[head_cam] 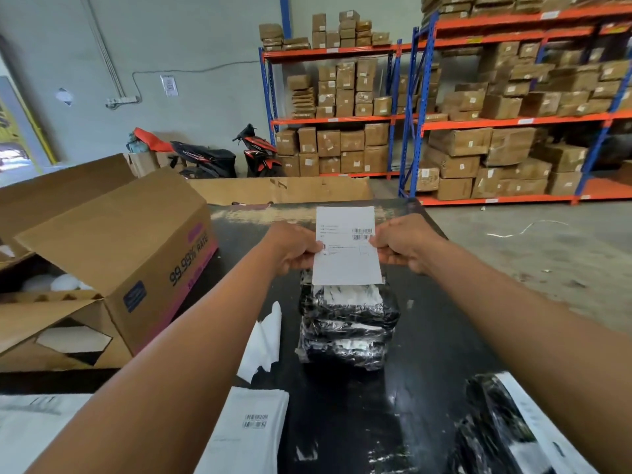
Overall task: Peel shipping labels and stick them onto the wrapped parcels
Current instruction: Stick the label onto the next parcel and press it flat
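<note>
Nearest you: your two bare forearms [178, 364] reach forward from the bottom corners, converging toward the middle of the view.
Left hand: your left hand [290, 249] is raised over the table, thumb on the front of the label's left edge, fingers closed behind it.
Right hand: your right hand [402, 244] mirrors it, pinching the label's right edge at about the same height.
Grip: both hands are clamped on the label, one on each side, holding it flat and upright facing you.
Label: the shipping label [346, 246] is white with barcodes near its right side; its lower edge hangs just above the stack of parcels.
Parcels: a stack of parcels [347, 323] wrapped in shiny black film sits on the table directly below the label; you cannot tell whether the label touches the top one.
Other parcel: another black-wrapped parcel [506, 429] with a white sheet on it lies at the lower right, partly behind your right forearm.
Loose sheets: a pile of white label sheets [246, 436] lies near the bottom centre, and a crumpled white backing strip [265, 340] lies left of the stack.
Surface: the table [427, 336] is black and glossy.
Left side: an open cardboard box [113, 241] stands on the left, flaps up.
Room: shelving racks [513, 121] in blue and orange hold brown cartons; two motor scooters [232, 153] are parked by the pale wall.
</note>
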A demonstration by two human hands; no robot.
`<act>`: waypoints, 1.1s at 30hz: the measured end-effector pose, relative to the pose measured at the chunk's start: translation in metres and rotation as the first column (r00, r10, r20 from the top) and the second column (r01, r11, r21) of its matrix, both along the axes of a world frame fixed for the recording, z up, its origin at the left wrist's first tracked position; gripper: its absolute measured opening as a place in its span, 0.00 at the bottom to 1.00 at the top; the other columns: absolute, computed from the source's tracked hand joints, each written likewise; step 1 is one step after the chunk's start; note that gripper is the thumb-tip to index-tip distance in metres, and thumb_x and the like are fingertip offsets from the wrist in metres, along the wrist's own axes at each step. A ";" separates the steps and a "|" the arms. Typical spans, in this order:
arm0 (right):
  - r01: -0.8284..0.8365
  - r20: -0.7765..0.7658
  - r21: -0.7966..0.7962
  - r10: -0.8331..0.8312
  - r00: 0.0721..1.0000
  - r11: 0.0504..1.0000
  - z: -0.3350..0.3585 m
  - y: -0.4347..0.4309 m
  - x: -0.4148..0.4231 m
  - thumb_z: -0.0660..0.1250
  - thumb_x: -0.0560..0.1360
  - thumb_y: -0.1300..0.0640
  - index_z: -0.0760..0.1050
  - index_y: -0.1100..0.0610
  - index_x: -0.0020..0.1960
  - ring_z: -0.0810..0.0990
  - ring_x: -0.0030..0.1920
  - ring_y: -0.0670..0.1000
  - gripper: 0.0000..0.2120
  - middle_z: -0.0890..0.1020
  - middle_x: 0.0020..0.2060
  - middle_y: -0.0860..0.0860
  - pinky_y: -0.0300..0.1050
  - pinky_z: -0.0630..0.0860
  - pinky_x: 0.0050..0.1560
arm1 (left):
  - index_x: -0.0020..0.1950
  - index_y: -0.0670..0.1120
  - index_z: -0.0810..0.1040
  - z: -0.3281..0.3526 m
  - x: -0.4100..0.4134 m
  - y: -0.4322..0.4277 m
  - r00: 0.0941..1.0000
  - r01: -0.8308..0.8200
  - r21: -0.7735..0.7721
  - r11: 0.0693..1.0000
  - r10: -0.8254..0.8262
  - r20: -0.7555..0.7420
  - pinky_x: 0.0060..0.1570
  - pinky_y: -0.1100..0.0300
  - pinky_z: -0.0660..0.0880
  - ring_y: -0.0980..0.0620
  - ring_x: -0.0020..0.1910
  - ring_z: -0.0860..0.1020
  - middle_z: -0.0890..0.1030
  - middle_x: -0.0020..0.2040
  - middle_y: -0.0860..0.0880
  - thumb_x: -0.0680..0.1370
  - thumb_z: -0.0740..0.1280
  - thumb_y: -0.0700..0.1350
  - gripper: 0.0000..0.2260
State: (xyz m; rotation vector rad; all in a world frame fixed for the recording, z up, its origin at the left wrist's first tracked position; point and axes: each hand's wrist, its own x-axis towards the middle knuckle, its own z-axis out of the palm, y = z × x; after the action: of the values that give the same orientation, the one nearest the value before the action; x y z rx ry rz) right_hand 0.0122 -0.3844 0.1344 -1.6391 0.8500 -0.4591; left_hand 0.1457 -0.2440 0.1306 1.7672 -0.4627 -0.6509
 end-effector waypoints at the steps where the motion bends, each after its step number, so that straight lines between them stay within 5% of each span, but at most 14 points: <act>1: 0.004 -0.016 -0.003 -0.004 1.000 1.000 -0.004 -0.001 0.002 0.68 0.76 0.69 0.78 0.65 0.55 0.82 0.39 0.51 0.08 0.85 0.46 0.57 0.44 0.82 0.42 | 0.49 0.35 0.78 -0.002 0.002 -0.001 1.000 -0.004 0.021 1.000 0.004 0.000 0.41 0.55 0.83 0.45 0.47 0.84 0.84 0.52 0.40 0.76 0.69 0.32 0.03; 6: 0.068 -0.047 -0.011 -0.069 0.997 0.998 -0.018 -0.005 0.009 0.71 0.74 0.69 0.78 0.66 0.53 0.80 0.35 0.51 0.08 0.84 0.48 0.60 0.41 0.80 0.32 | 0.50 0.33 0.80 -0.013 0.006 -0.005 1.000 -0.027 0.084 0.996 0.026 0.012 0.33 0.59 0.82 0.49 0.39 0.83 0.84 0.48 0.40 0.74 0.72 0.33 0.06; 9: 0.109 -0.058 -0.033 -0.111 0.992 0.994 -0.023 -0.008 0.013 0.72 0.72 0.69 0.78 0.67 0.52 0.79 0.32 0.51 0.09 0.84 0.46 0.61 0.46 0.82 0.39 | 0.50 0.33 0.81 -0.017 0.009 -0.007 0.999 -0.054 0.073 0.996 0.053 0.006 0.27 0.63 0.79 0.48 0.38 0.83 0.84 0.47 0.39 0.73 0.73 0.33 0.07; 14: 0.128 -0.071 -0.015 -0.129 0.989 0.992 -0.026 -0.005 0.015 0.71 0.73 0.70 0.73 0.62 0.42 0.77 0.29 0.50 0.08 0.81 0.37 0.57 0.45 0.78 0.39 | 0.39 0.35 0.79 -0.025 0.014 -0.009 0.991 -0.109 0.100 0.989 0.101 0.082 0.47 0.45 0.82 0.40 0.41 0.85 0.85 0.40 0.37 0.70 0.76 0.34 0.07; 19: 0.163 -0.073 -0.017 -0.164 0.984 0.986 -0.032 -0.008 0.016 0.74 0.71 0.70 0.70 0.61 0.49 0.78 0.31 0.52 0.14 0.80 0.39 0.59 0.50 0.82 0.47 | 0.47 0.31 0.79 -0.026 0.008 -0.008 0.994 -0.105 0.046 0.993 0.103 0.030 0.27 0.61 0.80 0.48 0.35 0.83 0.84 0.44 0.39 0.70 0.75 0.31 0.10; 27: 0.157 -0.093 -0.058 -0.162 0.982 0.986 -0.029 -0.006 0.014 0.75 0.70 0.70 0.69 0.60 0.44 0.80 0.32 0.52 0.15 0.82 0.42 0.60 0.52 0.83 0.49 | 0.36 0.36 0.75 -0.024 0.010 -0.007 0.993 -0.105 0.063 0.992 0.101 0.065 0.42 0.48 0.83 0.42 0.39 0.85 0.85 0.42 0.38 0.69 0.76 0.31 0.10; 33: 0.159 -0.120 -0.101 -0.170 0.978 0.982 -0.029 -0.003 0.012 0.75 0.69 0.70 0.69 0.61 0.42 0.82 0.34 0.54 0.14 0.83 0.43 0.62 0.53 0.83 0.49 | 0.36 0.37 0.76 -0.027 0.008 -0.007 0.985 -0.126 0.096 0.987 0.113 0.133 0.40 0.50 0.83 0.44 0.34 0.84 0.85 0.40 0.38 0.69 0.77 0.32 0.10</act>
State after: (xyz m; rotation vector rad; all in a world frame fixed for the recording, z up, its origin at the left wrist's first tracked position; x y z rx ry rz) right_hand 0.0237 -0.3877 0.1054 -1.7029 1.0807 -0.5178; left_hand 0.1540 -0.2512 0.1038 1.9274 -0.4112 -0.4870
